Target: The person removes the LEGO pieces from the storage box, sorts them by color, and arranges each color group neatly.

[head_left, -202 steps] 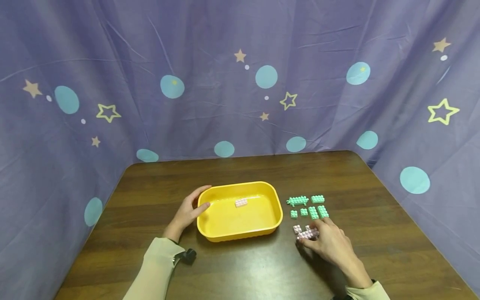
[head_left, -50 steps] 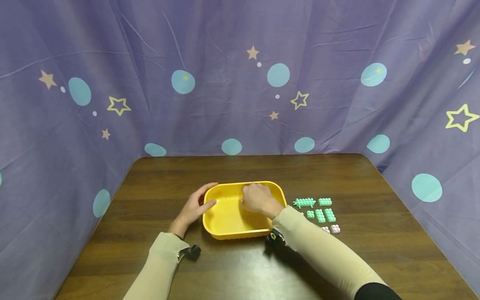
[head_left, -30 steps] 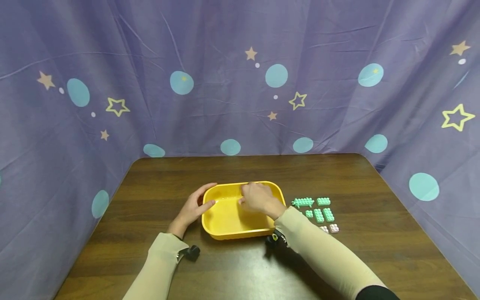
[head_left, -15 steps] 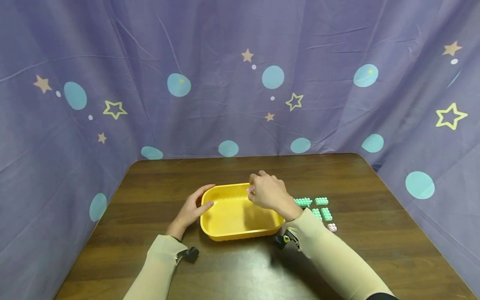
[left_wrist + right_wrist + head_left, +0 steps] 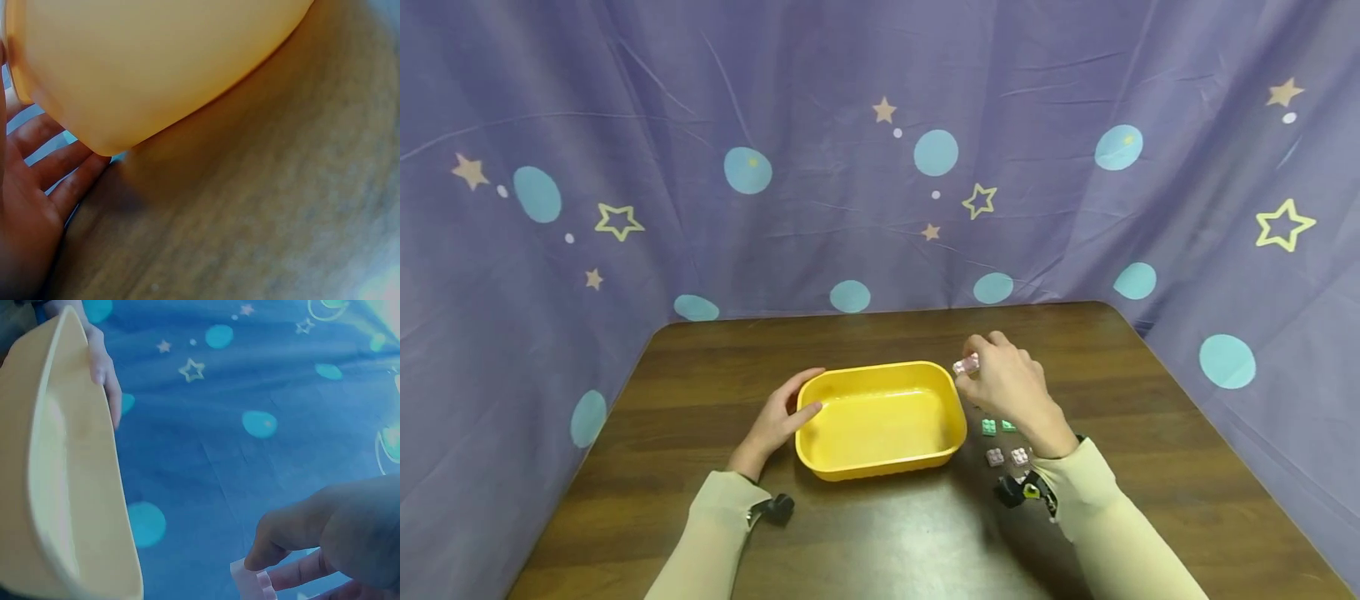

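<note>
A yellow plastic bin [image 5: 880, 470] sits on the wooden table. My left hand [image 5: 773, 427] grips its left end, thumb over the rim and fingers along the outside; the left wrist view has those fingers [image 5: 69, 175] against the outer wall. To the right of the bin, my right hand [image 5: 1011, 387] is raised and pinches a pale pink toy building brick [image 5: 964, 365] between thumb and fingers. That pink brick [image 5: 250, 581] also shows at the bottom of the right wrist view. Beneath the right hand lie small pink bricks [image 5: 995, 457] and a small green brick [image 5: 988, 427].
Other bricks on the right of the table are mostly hidden behind my right hand and wrist. A purple curtain [image 5: 805, 225] with stars and dots hangs behind the table [image 5: 715, 350]. Each wrist wears a small black camera [image 5: 781, 508].
The pink brick that lay in the bin is now pinched in my right hand. That hand has risen out of the bin and moved right; my left hand has stayed on the bin.
</note>
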The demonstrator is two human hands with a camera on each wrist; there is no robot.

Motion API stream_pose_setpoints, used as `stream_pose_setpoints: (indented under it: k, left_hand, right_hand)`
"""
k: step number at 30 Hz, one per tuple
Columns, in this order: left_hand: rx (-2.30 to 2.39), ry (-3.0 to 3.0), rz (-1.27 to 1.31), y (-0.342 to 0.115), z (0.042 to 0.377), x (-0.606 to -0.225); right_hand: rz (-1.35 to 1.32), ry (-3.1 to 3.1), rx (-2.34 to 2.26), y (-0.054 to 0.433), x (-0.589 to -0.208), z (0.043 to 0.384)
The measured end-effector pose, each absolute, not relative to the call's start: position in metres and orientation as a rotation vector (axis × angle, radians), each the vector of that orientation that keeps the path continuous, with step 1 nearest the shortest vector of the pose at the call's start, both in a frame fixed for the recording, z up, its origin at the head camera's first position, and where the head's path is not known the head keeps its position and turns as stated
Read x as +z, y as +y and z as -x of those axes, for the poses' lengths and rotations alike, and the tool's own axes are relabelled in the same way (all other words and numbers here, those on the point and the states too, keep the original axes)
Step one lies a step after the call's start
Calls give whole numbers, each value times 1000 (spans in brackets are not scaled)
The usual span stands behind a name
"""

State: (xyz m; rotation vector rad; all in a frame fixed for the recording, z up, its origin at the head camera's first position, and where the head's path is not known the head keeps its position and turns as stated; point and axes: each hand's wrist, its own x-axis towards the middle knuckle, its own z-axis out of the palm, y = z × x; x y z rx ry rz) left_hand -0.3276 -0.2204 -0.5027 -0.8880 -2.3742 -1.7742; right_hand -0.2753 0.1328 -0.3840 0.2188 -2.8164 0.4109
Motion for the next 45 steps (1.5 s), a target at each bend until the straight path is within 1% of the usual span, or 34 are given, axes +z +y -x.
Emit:
stream_pose_setpoints:
  k: [9,19,26,30,36,42,45]
  left_hand:
    - [-1795,-2381,870,-223,330,-506]
    - [-1755,-2399,884,-220,328,-503]
    - [-1753,-2381,870,-224,344,-529]
    - [-1755,-2366,863,-226,347,-533]
    - [-1783,-2372,861,-226,347,-525]
    - [-1774,-2397,881,-221,332,-505]
    - [-1763,-2408,873,-219,328,-501]
  right_hand:
    - [-77,-2827,428,180,-400,253]
    - [73,-2897,425,217,-433,226]
    - [137,-2961,454,232,-452,206]
    - [160,-2997,470,236,-457,199]
    - [174,-3035,472,241,-465,193]
    - [193,-3065,484,242,-474,188]
    - [200,-3066,495,243,-477,187]
